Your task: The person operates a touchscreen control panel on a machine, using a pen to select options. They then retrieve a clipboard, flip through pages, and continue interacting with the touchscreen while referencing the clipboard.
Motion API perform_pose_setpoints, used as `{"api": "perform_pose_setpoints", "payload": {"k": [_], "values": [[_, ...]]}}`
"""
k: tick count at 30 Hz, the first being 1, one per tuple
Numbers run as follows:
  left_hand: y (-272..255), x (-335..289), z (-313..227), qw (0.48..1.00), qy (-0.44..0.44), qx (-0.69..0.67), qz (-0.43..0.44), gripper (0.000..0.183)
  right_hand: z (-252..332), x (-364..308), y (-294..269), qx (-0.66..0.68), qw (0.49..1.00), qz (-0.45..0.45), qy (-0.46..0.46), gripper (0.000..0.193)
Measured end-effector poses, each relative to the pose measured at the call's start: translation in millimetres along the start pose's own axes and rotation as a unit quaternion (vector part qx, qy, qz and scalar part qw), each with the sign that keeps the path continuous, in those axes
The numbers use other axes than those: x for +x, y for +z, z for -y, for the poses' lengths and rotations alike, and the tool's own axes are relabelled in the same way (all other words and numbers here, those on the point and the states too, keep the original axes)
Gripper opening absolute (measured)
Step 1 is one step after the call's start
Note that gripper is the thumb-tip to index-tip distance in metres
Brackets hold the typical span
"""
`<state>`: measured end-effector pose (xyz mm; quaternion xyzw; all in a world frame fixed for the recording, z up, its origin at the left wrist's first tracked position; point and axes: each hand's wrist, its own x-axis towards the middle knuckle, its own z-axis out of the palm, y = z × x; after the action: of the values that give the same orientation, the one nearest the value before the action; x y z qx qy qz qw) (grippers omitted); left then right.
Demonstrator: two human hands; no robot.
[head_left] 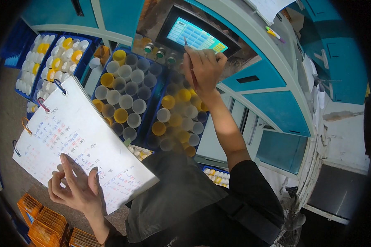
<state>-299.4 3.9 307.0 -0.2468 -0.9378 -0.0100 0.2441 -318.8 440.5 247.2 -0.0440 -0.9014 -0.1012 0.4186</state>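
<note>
My left hand (79,190) lies over a ring-bound notebook (95,136), its index finger stretched onto a page of handwritten blue and red rows and its other fingers loosely bent and apart. The notebook leans across my lap, with coloured rings along its upper left edge. A slim dark red pen (194,79) is held in my right hand (205,71). Its tip points up at a lit touchscreen (193,33) with a grid of blue cells in a black frame. Whether the tip touches the glass I cannot tell.
Round green buttons (160,53) sit below the screen. Blue crates (142,131) hold many white and yellow tubes in front of me; more stand at far left. Orange baskets (47,226) are at lower left. Teal cabinet panels (255,78) and a highlighter (272,32) lie to the right.
</note>
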Motion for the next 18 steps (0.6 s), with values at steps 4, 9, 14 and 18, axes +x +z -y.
{"api": "perform_pose_setpoints", "payload": {"k": [4, 9, 14, 18], "values": [[1, -1, 0, 1.000, -0.002, -0.001, -0.006, 0.081, -3, -3, -1, 0.015, 1.000, -0.016, 0.011, 0.019], [2, -2, 1, 1.000, -0.003, -0.006, -0.006, 0.081, -13, -7, -7, -0.009, 0.999, -0.027, 0.023, 0.020], [2, 0, 1, 1.000, 0.001, -0.003, -0.003, 0.081, -8, -14, -10, 0.015, 1.000, 0.006, 0.004, 0.022], [2, 0, -1, 1.000, -0.002, -0.006, 0.000, 0.081, -8, -8, -11, 0.017, 1.000, -0.025, 0.008, 0.023]]}}
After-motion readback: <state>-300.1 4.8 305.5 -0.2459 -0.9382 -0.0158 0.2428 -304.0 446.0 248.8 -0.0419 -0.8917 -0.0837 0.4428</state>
